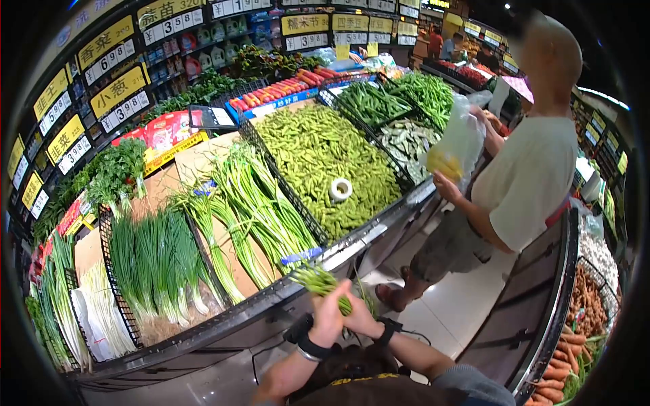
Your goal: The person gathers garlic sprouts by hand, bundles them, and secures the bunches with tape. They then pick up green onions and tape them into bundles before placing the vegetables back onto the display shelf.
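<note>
Both my hands hold one small bunch of green stalks (pixel 317 279) just in front of the produce stand's metal edge (pixel 223 323). My left hand (pixel 328 314) grips the lower stems. Against it, my right hand (pixel 357 317) is closed around the same stems, a black strap on each wrist. The bunch's tips point up and left toward the long green garlic stalks (pixel 261 210) lying on the stand.
Chives (pixel 156 264) and other greens fill the left bins; green bean pods (pixel 318 159) with a roll of bags (pixel 340 189) sit in the middle. A person in a white shirt (pixel 525 183) stands at right with a plastic bag (pixel 455 145). Carrots (pixel 565 362) lie far right.
</note>
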A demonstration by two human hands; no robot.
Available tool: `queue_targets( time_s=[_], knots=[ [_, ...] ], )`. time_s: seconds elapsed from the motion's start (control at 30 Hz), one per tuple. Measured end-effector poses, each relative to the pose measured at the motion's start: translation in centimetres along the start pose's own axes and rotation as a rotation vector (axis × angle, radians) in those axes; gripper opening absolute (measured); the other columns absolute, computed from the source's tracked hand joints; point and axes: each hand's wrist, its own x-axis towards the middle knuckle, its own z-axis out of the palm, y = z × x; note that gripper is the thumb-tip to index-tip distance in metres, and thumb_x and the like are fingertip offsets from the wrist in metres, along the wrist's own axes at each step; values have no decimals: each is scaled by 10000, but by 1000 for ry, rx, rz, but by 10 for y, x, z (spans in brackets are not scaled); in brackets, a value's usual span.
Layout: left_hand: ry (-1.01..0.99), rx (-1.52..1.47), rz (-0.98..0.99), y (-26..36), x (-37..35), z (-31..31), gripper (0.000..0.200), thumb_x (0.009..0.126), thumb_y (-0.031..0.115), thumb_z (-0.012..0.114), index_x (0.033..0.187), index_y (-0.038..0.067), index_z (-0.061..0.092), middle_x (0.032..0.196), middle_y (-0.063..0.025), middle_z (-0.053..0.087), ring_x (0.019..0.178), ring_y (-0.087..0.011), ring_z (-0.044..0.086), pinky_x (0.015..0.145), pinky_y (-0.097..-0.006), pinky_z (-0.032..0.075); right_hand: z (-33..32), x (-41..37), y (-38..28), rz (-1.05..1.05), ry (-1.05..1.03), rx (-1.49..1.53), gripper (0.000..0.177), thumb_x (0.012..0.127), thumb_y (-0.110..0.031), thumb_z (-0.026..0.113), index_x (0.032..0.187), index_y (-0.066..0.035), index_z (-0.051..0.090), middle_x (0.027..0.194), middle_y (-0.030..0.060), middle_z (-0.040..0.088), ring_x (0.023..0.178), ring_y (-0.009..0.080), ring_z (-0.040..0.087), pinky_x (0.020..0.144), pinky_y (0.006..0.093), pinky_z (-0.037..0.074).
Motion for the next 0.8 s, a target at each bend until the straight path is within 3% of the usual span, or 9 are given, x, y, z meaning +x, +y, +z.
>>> queue_targets(
  time_s=[0.07, 0.13, 0.2, 0.3, 0.37, 0.5, 0.6, 0.67, 0.8],
  knots=[
    [-288, 113, -40, -14, 8, -18, 347, 728, -69, 661, 1023, 33, 510, 940, -31, 561, 851, -126, 565, 740, -271, 470, -8, 0, 16, -148, 46, -22, 428, 746, -243, 720, 1062, -10, 550, 933, 143, 621, 853, 225, 617, 724, 316, 483],
    [-425, 305, 215, -35, 25, -44, 433, 735, 3, 693, 1112, -2, 481, 975, -62, 576, 932, -151, 565, 833, -290, 458, -45, -4, 6, 356, -373, 315, 237, 803, -211, 674, 927, -39, 565, 851, 68, 588, 691, 106, 572, 576, 251, 454],
    [-634, 308, -425, -37, 41, -76, 445, 758, 77, 689, 1128, 1, 453, 996, -86, 574, 943, -183, 558, 884, -315, 441, -54, -8, -1, 402, -438, 443, 182, 819, -181, 655, 887, -53, 544, 751, 25, 535, 598, 50, 502, 504, 205, 397],
    [-813, 29, -385, -34, 39, -55, 352, 789, 97, 645, 1092, 21, 484, 899, -79, 583, 877, -202, 577, 896, -356, 437, -52, -16, 5, 594, -766, 692, 233, 824, -153, 644, 973, -24, 519, 734, 37, 559, 632, 97, 550, 567, 222, 435],
    [-666, -166, -367, -43, 47, -49, 334, 780, 80, 638, 1075, 42, 486, 843, -63, 564, 808, -190, 580, 843, -356, 454, -45, -24, 20, 575, -705, 730, 266, 818, -147, 653, 1018, -32, 522, 773, 37, 579, 693, 119, 579, 656, 246, 460],
    [-200, 26, -224, -64, 56, -27, 258, 790, 76, 651, 1017, 41, 535, 808, -38, 570, 692, -155, 586, 635, -281, 479, -53, -13, 27, 402, -386, 432, 340, 747, -121, 726, 1007, -53, 519, 886, 27, 602, 809, 112, 587, 698, 254, 481],
    [-227, 200, -170, -97, 74, -46, 305, 773, 72, 672, 1047, 14, 551, 826, -53, 614, 705, -150, 607, 628, -271, 495, -48, -21, 68, 566, -306, 462, 311, 701, -78, 741, 930, -49, 533, 797, 7, 593, 709, 96, 571, 674, 242, 472],
    [-217, 92, -455, -127, 78, -74, 334, 797, 64, 631, 1108, 21, 515, 854, -55, 599, 759, -171, 601, 685, -299, 493, -54, -40, 106, 700, -454, 422, 351, 714, -51, 728, 996, -21, 520, 838, 12, 608, 776, 83, 579, 675, 244, 480],
    [-39, -150, -700, -197, 73, -144, 358, 795, 51, 616, 1132, 58, 496, 873, -64, 588, 801, -199, 595, 746, -342, 500, -42, -62, 140, 886, -535, 476, 317, 706, -110, 757, 964, -37, 588, 838, 7, 635, 799, 88, 578, 730, 238, 457]
  ],
)
